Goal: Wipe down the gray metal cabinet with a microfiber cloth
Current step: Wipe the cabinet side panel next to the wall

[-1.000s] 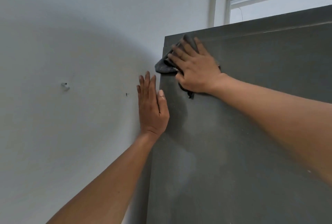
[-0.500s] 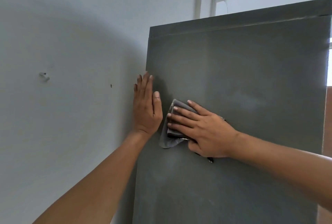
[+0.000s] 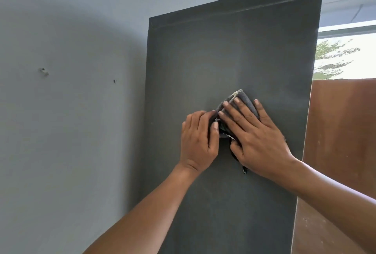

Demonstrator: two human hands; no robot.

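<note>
My right hand (image 3: pixel 258 137) lies flat with straight fingers pressing the gray cloth (image 3: pixel 241 99) against the cabinet (image 3: pixel 213 60) side's middle, my left hand (image 3: pixel 198 141) pinches the cloth's left edge, and the white wall (image 3: pixel 71 111) adjoins the cabinet's left edge.

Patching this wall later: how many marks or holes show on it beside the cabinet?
2. A chipped hole far left on the wall, and a small dark speck nearer the cabinet. Others may lie out of view.

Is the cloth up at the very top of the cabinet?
No, the cloth sits about halfway down the gray cabinet, pressed flat under the right hand while the left hand pinches its edge.
</note>
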